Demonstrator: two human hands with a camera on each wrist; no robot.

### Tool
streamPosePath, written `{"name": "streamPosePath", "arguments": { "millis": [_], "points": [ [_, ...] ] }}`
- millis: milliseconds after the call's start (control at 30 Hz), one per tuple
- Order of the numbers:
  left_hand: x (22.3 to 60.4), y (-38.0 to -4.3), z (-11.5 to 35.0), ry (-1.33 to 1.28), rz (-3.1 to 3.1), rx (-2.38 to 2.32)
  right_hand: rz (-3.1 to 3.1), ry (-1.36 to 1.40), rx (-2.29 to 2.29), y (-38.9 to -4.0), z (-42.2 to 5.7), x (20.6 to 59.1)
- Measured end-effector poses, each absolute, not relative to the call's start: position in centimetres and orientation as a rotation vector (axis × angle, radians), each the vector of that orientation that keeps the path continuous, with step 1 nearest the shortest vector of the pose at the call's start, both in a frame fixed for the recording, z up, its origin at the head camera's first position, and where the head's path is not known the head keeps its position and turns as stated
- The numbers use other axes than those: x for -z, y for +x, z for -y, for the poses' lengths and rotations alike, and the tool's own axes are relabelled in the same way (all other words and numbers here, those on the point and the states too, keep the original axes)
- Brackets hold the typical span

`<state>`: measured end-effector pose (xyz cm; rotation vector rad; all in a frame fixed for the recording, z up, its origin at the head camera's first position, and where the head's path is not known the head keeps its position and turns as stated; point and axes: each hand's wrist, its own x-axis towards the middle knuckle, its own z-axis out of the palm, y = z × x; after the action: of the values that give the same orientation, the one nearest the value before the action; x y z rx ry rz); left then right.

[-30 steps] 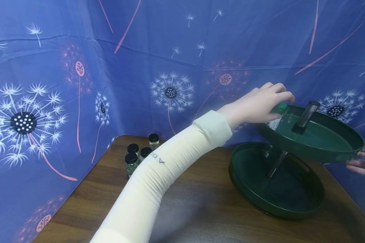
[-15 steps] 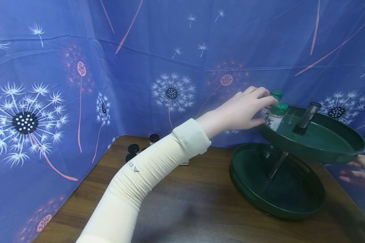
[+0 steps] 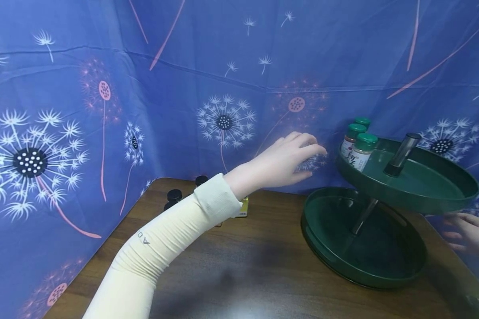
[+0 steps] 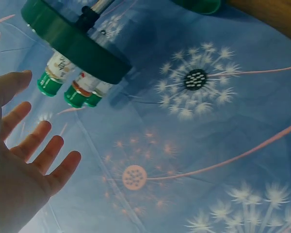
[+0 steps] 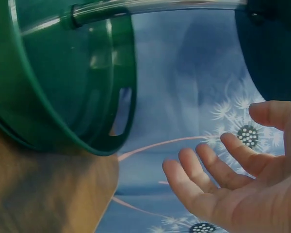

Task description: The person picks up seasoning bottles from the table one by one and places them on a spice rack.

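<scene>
My left hand (image 3: 281, 161) hangs in the air left of a green two-tier turntable stand, fingers spread and holding nothing. Three green-capped spice jars stand close together at the left side of the upper tier (image 3: 435, 173). The front jar (image 3: 361, 153) has a white label; the one beside it (image 3: 349, 139) shows reddish-brown contents, and the third (image 3: 362, 122) is mostly hidden behind them. In the left wrist view, a gap separates my fingertips from the jars. My right hand (image 3: 471, 232), fingers loosely bent and holding nothing, is just below the upper tier's right edge.
The lower tier (image 3: 383, 252) rests on the wooden table (image 3: 263, 266). Black-lidded jars (image 3: 174, 195) stand at the table's back left, partly hidden by my left sleeve. A yellow-labelled item (image 3: 243, 208) shows behind my left wrist. Blue dandelion-print cloth (image 3: 223, 66) hangs behind.
My left hand has let go of a green-capped jar on the upper tier and drawn back to the left. My right hand has moved slightly left and down near the tier's edge.
</scene>
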<state>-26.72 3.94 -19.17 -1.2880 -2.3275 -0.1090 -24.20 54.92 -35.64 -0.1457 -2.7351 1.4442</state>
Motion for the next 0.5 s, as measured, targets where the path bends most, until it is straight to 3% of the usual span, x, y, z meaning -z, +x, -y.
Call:
{"name": "streamPosePath", "arguments": {
  "millis": [200, 500],
  "points": [
    [21.4, -26.9, -1.7, -1.278, 2.315, 0.150, 2.704, -0.276, -1.300, -24.0, -54.2, 37.6],
    [24.4, -26.7, 1.5, -1.170, 2.366, 0.116, 2.893, -0.315, -0.794, -22.0, -50.0, 36.1]
  ]
}}
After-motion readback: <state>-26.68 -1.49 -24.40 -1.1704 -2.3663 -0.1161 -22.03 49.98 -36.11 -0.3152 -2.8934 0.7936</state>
